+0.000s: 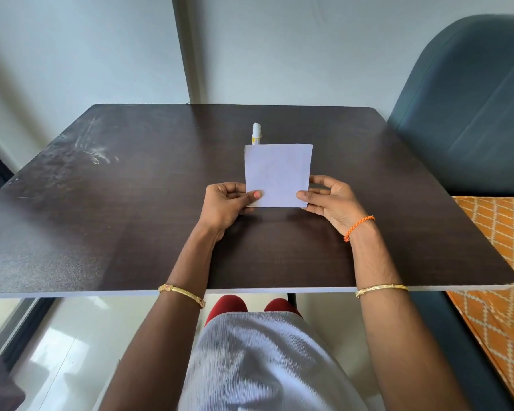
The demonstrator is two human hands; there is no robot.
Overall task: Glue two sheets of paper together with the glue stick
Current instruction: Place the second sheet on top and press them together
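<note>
The left hand [224, 203] and right hand [328, 200] each pinch a lower corner of the white paper square [278, 175], probably to keep two stacked sheets aligned. Behind it, the glue stick [256, 133] stands upright on the dark table [131, 188].

Both hands, left [224, 203] & right [328, 200], pinch paper [278, 173] over table [131, 203]; glue stick [256, 133] upright behind.

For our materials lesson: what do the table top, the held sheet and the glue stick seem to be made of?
Table top: probably dark wood-grain laminate on board, with a pale edge and scuffs.
Sheet: thin matte white paper with slightly uneven edges.
Glue stick: seemingly smooth white plastic with a yellow band.
</note>
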